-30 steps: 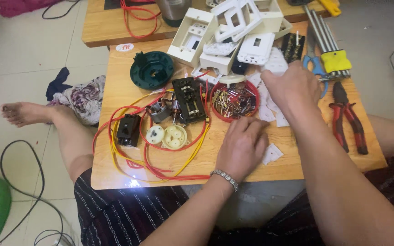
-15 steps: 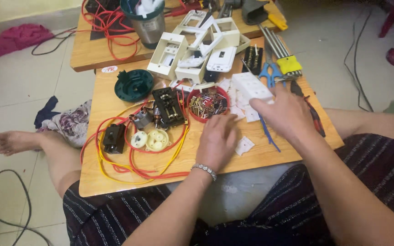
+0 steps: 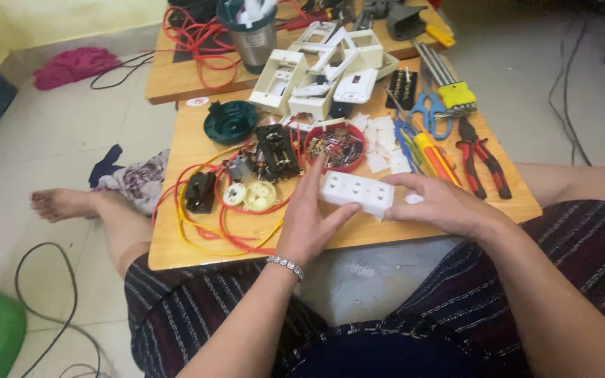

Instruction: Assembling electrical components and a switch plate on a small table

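Holding a white socket block (image 3: pixel 356 192) between both hands, the person is sitting over the low wooden table (image 3: pixel 176 245); the left hand (image 3: pixel 311 220) is cupping its near end with fingers spread, the right hand (image 3: pixel 444 204) is gripping its other end. It is hovering just above the table's front edge, beside the red bowl (image 3: pixel 335 148) and red wires (image 3: pixel 236 227)
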